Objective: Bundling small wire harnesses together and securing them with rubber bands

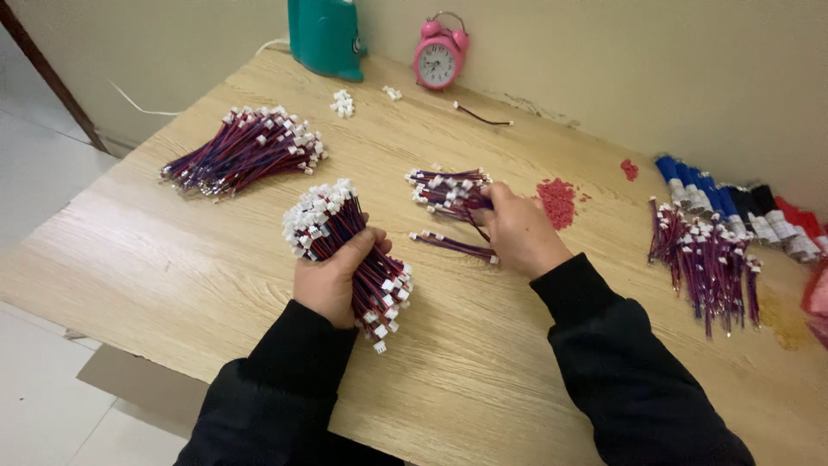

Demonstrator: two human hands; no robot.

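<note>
My left hand (pixel 332 278) grips a thick bundle of red and blue wires with white connectors (pixel 326 217), held over the wooden table (pixel 172 250). My right hand (pixel 517 231) rests on a smaller pile of the same wires (pixel 447 188), its fingers closed on a few of them. Two loose wire pieces (pixel 448 244) lie on the table just below that hand.
A large heap of wires (pixel 241 148) lies at the left, another (pixel 705 255) at the right beside blue, black and red rolls (pixel 733 203). Red bits (pixel 556 200), white connectors (pixel 343 103), a pink alarm clock (pixel 440 57) and a teal object (pixel 324 34) sit farther back.
</note>
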